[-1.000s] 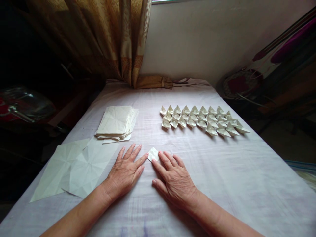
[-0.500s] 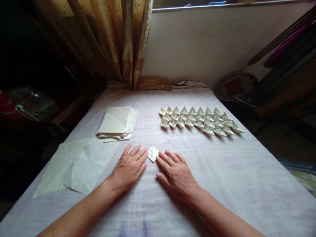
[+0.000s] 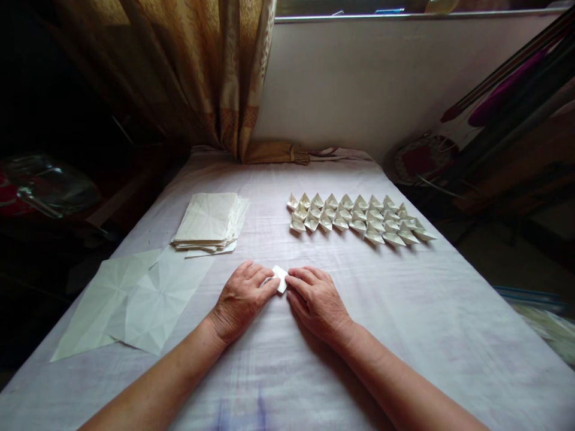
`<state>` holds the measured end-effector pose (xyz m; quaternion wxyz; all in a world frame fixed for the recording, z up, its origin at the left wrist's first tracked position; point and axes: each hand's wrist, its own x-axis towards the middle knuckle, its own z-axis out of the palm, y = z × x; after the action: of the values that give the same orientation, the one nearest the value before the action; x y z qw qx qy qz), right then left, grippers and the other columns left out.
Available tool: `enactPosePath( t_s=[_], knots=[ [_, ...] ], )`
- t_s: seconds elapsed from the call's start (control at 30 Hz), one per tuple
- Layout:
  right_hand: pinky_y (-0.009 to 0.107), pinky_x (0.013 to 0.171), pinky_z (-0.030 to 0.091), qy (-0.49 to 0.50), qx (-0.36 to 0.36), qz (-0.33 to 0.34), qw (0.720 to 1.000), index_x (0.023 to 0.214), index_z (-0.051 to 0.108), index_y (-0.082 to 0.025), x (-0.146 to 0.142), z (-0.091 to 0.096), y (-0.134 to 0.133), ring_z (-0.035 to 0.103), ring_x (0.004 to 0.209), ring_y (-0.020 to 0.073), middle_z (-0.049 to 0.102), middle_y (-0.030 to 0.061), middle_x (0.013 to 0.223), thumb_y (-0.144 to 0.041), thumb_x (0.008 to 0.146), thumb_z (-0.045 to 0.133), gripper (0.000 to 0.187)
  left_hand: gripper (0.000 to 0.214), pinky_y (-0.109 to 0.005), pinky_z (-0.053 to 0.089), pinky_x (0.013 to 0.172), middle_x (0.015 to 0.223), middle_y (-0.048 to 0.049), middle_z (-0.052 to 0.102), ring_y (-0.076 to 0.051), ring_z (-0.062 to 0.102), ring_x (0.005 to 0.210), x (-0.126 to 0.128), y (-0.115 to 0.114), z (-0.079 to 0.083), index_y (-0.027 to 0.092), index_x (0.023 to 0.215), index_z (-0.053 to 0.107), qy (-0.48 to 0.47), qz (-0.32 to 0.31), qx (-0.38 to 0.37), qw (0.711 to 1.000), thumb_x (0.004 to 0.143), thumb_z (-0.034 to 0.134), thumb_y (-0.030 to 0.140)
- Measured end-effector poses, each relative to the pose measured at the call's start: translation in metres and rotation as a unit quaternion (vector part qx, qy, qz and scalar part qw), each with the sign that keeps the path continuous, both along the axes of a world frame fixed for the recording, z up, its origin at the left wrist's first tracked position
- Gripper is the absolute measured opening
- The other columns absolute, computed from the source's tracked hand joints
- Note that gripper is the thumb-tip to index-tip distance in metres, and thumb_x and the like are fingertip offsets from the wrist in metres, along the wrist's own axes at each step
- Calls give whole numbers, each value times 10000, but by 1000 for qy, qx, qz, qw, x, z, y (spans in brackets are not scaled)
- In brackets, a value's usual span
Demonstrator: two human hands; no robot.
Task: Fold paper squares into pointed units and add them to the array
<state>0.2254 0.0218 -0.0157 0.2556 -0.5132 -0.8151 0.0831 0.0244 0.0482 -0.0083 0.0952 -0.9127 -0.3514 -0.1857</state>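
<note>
A small folded piece of white paper [image 3: 281, 279] lies between my two hands at the near middle of the cloth-covered table. My left hand [image 3: 247, 293] grips its left side, thumb on top and fingers curled at the edge. At the opposite side, my right hand [image 3: 317, 302] has its fingertips closed on the paper's right edge. Beyond them to the right stand several folded paper boats [image 3: 345, 220] in close rows. A stack of creased square paper sheets [image 3: 206, 216] is at the back left.
Two loose creased sheets [image 3: 155, 311] overlap on the left of the pale tablecloth [image 3: 404, 335]. A gold curtain [image 3: 236, 90] hangs down to the far edge, by the wall [image 3: 336, 84]. Dark clutter flanks both sides, with a plastic bag [image 3: 545, 329] at the right.
My left fingers have drawn in from lying flat and now pinch the paper. My right fingers have curled closer. The paper has turned from a diamond to a tilted, narrower shape.
</note>
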Motion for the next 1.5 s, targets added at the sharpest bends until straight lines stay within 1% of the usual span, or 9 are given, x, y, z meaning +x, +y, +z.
enactPosePath(
  t_s=[0.07,0.2,0.43,0.6,0.73,0.97,1.1,1.3,1.5],
  knots=[
    [360,901,434,10,-1,7,1000,1068,687,-213,0,-1,4,582,997,221,693,67,1095,-181,885,557,227,208,-407,411,1001,1019,-41,698,-198,611,950,0,2,-2,238,1101,662,-11,-7,-12,1000,938,536,212],
    [339,839,438,15,8,17,1000,1022,704,-216,-1,-2,10,586,922,205,698,64,1014,-198,889,561,196,211,-375,456,914,976,-46,705,-192,616,909,-1,2,-3,240,1076,683,-46,-4,-49,998,949,527,304],
    [313,792,395,-15,28,45,998,984,728,-257,-4,-2,2,577,853,175,692,44,932,-239,930,546,190,193,-343,466,848,947,-37,708,-184,612,884,-6,-13,1,231,1002,700,-80,-5,-88,993,944,529,301],
    [303,768,369,-17,33,38,999,918,725,-251,-6,-2,0,574,829,161,693,31,908,-240,927,560,166,194,-333,463,818,896,-27,707,-175,607,846,-11,-13,-2,223,913,692,-99,25,-104,989,952,509,276],
    [304,785,369,-6,15,2,1000,825,693,-218,-7,-4,4,576,841,165,697,32,893,-241,929,554,175,153,-347,460,867,965,-39,693,-187,599,921,-12,-8,-5,218,886,678,-117,68,-141,981,929,540,266],
    [335,807,358,25,-18,-63,998,756,636,-200,-15,-3,8,561,873,192,670,46,889,-262,917,547,194,138,-412,421,985,1143,-63,654,-234,546,1120,-8,-6,-6,210,813,641,-145,123,-186,964,908,555,262],
    [346,803,334,28,-29,-87,995,728,617,-198,-19,-2,9,550,881,200,661,44,876,-276,910,558,207,166,-441,400,1020,1193,-75,634,-247,516,1175,-5,-6,-6,206,794,624,-145,136,-198,960,916,530,270],
    [349,795,317,23,-48,-104,993,700,604,-203,-21,-3,12,537,866,200,643,35,852,-318,911,564,244,181,-457,382,1035,1212,-89,610,-254,503,1187,-1,-7,-6,198,789,588,-127,158,-192,960,930,498,265],
    [347,786,311,17,-38,-115,993,708,595,-204,-22,-4,14,530,851,198,637,27,834,-304,891,595,209,158,-474,375,1035,1216,-104,598,-265,492,1196,1,-7,-7,194,831,588,-117,161,-192,961,933,482,251]
  ],
)
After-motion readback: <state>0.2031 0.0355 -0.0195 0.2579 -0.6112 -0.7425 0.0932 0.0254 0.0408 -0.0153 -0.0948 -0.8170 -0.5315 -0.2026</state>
